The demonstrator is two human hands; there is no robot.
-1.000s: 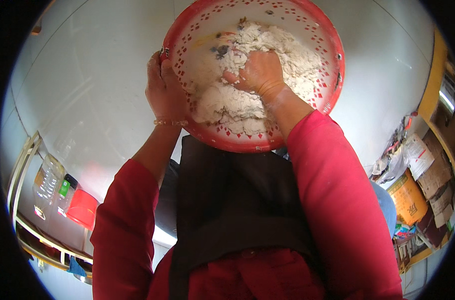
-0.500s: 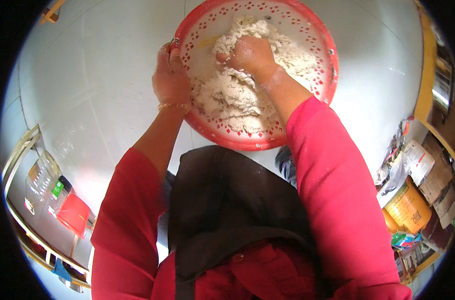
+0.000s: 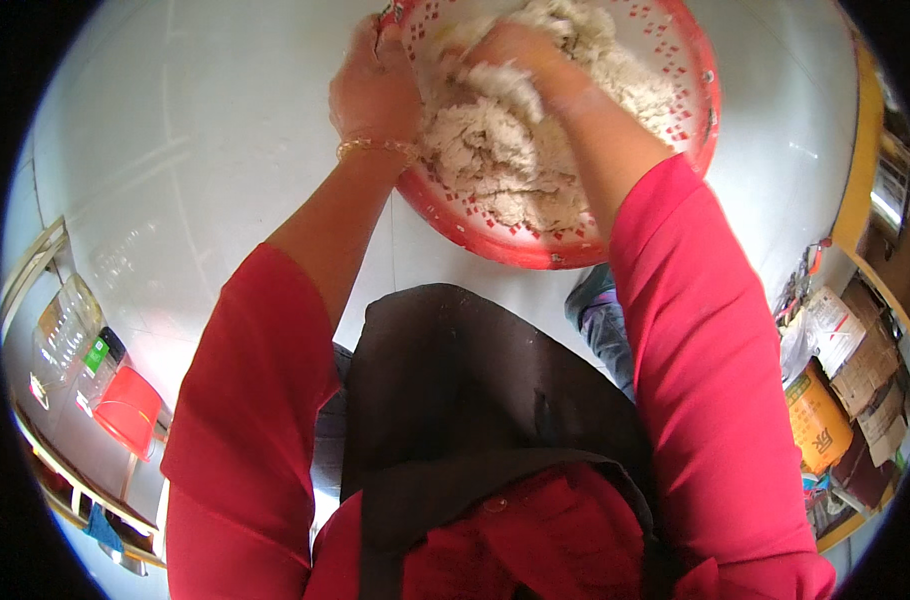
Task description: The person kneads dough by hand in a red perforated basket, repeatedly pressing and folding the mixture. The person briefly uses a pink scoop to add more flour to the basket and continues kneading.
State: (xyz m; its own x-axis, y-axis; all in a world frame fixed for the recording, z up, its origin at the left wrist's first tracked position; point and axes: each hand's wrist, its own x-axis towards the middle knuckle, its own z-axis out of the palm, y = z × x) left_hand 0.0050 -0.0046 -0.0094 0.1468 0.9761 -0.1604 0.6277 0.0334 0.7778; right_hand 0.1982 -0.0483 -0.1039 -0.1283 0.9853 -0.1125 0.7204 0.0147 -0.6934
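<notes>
A wide red-rimmed basin (image 3: 555, 257), white inside with a red diamond pattern, sits on the floor in front of me. In it lies a rough, shaggy mass of pale dough (image 3: 495, 145) with loose floury crumbs. My left hand (image 3: 377, 92) is closed round the basin's left rim; a beaded bracelet is on that wrist. My right hand (image 3: 520, 58) is down in the far part of the dough, its fingers curled into it. Motion smears that hand, and dough partly covers its fingertips. Flour dusts my right wrist.
The pale floor (image 3: 225, 150) spreads round the basin. At the left, a rack holds clear plastic bottles (image 3: 70, 310) and a red bucket (image 3: 128, 410). Along the right stand a yellow-orange bucket (image 3: 818, 420), cardboard and a wooden frame. My shoe (image 3: 595, 310) is just below the basin.
The basin and both hands have shifted up and to the right in the picture. My right hand has moved within the dough, dragging some along. The left hand keeps hold of the rim.
</notes>
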